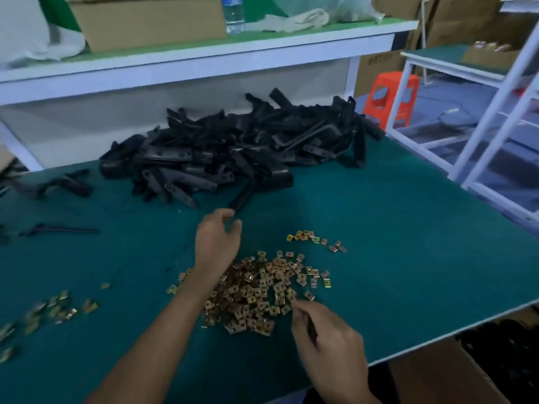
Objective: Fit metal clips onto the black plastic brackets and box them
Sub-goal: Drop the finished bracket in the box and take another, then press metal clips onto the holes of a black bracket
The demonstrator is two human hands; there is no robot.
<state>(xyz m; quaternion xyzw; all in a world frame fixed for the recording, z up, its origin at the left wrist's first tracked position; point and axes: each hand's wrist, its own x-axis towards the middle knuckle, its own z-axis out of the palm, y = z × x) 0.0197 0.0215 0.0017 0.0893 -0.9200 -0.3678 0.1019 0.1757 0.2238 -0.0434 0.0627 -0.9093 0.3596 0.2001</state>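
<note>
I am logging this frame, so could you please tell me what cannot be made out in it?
Head view:
- Left hand: fingers curl by the end of a bracket; blur hides any contact.
- Right hand: its own fingers hide whether it pinches a clip from the clip pile.
- Loose clips at the left edge: smeared by motion blur.
- Cardboard box lower right: cut off by the frame edge and table; contents too dark.

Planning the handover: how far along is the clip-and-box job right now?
Done: some black parts seem to lie in the cardboard box at lower right. In hand: the left hand reaches a bracket; the right hand picks at the clips. Left to do: the big bracket pile.
</note>
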